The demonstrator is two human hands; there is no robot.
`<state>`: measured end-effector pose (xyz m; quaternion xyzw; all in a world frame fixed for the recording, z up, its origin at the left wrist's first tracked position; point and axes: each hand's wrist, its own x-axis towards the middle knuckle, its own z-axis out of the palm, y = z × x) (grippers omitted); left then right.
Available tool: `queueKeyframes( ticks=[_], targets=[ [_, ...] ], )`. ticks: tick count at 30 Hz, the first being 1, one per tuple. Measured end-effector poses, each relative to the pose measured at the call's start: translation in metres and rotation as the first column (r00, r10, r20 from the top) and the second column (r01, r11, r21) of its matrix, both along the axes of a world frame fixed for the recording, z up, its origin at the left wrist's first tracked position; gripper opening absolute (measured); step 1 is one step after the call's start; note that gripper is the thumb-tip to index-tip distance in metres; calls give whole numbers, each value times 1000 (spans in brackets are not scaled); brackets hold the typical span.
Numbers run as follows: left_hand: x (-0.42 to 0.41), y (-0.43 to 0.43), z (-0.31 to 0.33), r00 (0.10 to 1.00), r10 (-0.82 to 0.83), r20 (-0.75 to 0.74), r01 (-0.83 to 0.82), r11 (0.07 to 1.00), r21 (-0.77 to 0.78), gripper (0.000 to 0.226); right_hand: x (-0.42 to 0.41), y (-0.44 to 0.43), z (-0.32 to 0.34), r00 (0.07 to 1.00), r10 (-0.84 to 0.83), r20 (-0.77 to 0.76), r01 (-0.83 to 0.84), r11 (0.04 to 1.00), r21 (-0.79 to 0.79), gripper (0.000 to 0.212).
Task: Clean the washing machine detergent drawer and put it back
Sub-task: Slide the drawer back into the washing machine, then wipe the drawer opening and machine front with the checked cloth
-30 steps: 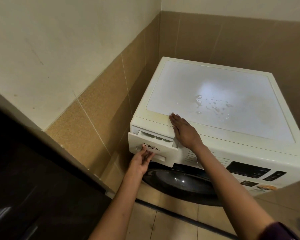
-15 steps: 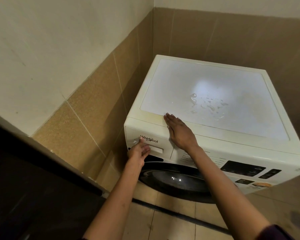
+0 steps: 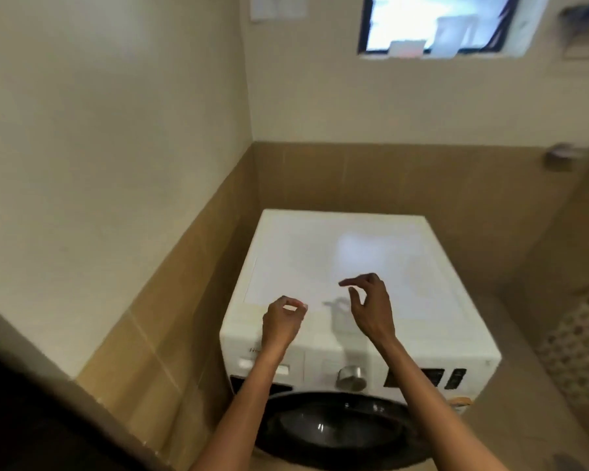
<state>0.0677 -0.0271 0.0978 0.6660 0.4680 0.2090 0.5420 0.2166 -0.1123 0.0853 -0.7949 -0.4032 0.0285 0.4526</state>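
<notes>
The detergent drawer point(image 3: 269, 363) sits flush in the washing machine point(image 3: 354, 266) front, left of the dial point(image 3: 351, 378). Both hands hover empty above the machine's top — left hand point(image 3: 283, 322) loosely curled, right hand point(image 3: 371, 307) half-open. Likely light, rigid plastic, possibly slick — best gripped at its front recess.

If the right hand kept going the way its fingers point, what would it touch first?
The right hand is curled, its fingers pointing left, toward the left hand. That hand looks first in line, though depth is unclear; it may pass above the washer top.
</notes>
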Motion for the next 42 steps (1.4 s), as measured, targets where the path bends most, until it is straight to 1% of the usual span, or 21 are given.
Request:
queueKeyframes(
  ticks=[3, 6, 9, 12, 14, 17, 20, 23, 26, 30, 35, 40, 42],
  targets=[
    [47, -12, 63, 992, -118, 51, 112, 989, 95, 4, 36, -30, 57, 993, -116, 17, 115, 992, 50, 29],
    [101, -28, 115, 972, -217, 92, 197, 962, 189, 6, 77, -63, 110, 974, -211, 79, 206, 976, 74, 30],
    [157, -58, 152, 942, -315, 116, 280, 928, 246, 6, 123, -110, 154, 942, -307, 137, 294, 950, 106, 31],
    [212, -91, 171, 905, -395, 160, 345, 899, 271, 5, 172, -159, 185, 904, -392, 172, 373, 918, 131, 30],
    [256, -117, 177, 879, -437, 193, 376, 882, 284, 8, 208, -194, 200, 882, -435, 180, 408, 898, 166, 30],
    [325, -155, 185, 848, -475, 235, 413, 870, 268, 19, 266, -236, 218, 861, -473, 185, 440, 877, 195, 30],
    [398, -191, 195, 834, -487, 260, 421, 865, 272, 22, 323, -271, 235, 838, -503, 212, 466, 862, 202, 31],
    [462, -222, 208, 822, -498, 275, 421, 857, 296, 20, 378, -303, 246, 824, -521, 221, 491, 853, 178, 30],
    [508, -237, 220, 818, -490, 302, 406, 863, 300, 9, 426, -325, 256, 818, -527, 230, 499, 850, 171, 30],
    [559, -233, 234, 834, -466, 296, 373, 871, 320, 6, 476, -331, 266, 822, -530, 207, 495, 846, 200, 27],
    [622, -221, 248, 829, -466, 309, 354, 866, 354, 2, 539, -315, 275, 821, -537, 194, 489, 836, 248, 25],
    [694, -195, 249, 821, -462, 336, 348, 871, 347, 10, 614, -277, 271, 822, -531, 208, 467, 836, 289, 24],
    [730, -179, 252, 806, -461, 371, 337, 873, 352, 11, 653, -258, 272, 821, -524, 227, 452, 839, 302, 24]
  ],
)
